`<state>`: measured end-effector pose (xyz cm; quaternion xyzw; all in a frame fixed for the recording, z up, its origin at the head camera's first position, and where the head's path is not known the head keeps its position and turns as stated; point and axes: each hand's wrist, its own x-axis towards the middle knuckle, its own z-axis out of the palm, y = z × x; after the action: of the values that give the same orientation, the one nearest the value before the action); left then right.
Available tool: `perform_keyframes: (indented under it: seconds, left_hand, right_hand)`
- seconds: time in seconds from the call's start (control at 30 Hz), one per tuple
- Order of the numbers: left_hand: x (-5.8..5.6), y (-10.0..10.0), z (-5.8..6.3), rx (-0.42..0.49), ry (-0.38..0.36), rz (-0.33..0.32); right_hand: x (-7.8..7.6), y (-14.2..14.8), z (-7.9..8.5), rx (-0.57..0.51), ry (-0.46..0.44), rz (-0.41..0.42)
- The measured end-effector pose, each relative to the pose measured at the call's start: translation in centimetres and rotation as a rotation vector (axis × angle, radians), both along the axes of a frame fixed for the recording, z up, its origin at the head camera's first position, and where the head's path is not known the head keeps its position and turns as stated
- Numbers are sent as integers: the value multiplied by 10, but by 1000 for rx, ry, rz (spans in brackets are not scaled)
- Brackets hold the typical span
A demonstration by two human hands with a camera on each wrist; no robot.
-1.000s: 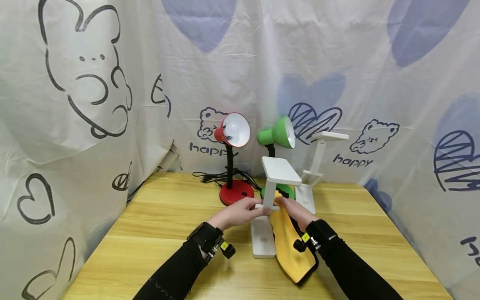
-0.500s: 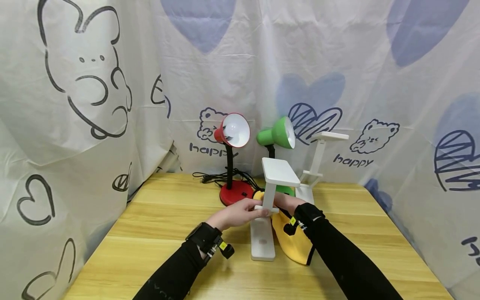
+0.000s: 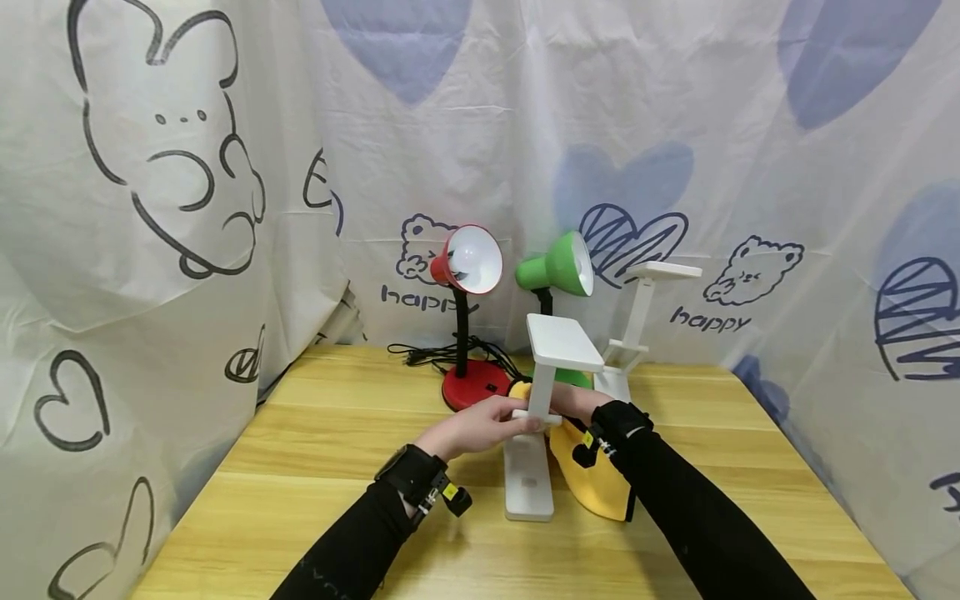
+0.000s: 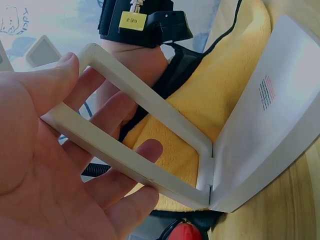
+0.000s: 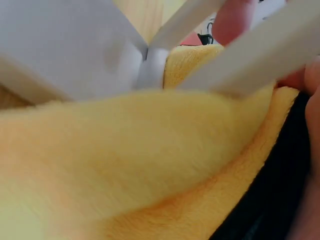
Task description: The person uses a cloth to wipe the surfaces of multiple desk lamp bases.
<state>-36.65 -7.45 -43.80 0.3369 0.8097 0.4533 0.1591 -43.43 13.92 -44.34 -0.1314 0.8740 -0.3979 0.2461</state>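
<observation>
My left hand (image 3: 480, 427) grips the frame-like stem of a white desk lamp (image 3: 528, 479), thumb on one side and fingers through and behind the frame. The lamp stands on the table with its flat head tilted above the hand. A yellow cloth with black edging (image 3: 592, 479) drapes along the lamp's right side and passes behind the stem, where a bit of yellow shows left of it. My right hand (image 3: 576, 402) holds the cloth behind the stem; its fingertips are mostly hidden there. In the right wrist view the cloth (image 5: 125, 150) lies against the white frame (image 5: 265, 50).
Behind stand a red desk lamp (image 3: 474, 385) and a green desk lamp (image 3: 555, 265), with black cables (image 3: 420, 354) on the table near the red base. A second white lamp (image 3: 637, 312) is at the back right. A patterned curtain (image 3: 360, 167) encloses the wooden table (image 3: 315, 450).
My right hand has moved left behind the white lamp's stem, drawing the cloth with it. The cloth's near end has pulled back and bunched. My left hand stays on the stem.
</observation>
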Motion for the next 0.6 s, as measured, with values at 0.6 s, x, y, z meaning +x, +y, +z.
perform_keyframes:
  seconds: [0.6]
  left_hand:
    - [-2,-1,-3,10,-13,9]
  right_hand:
    - [10,19,9,-24,18,62]
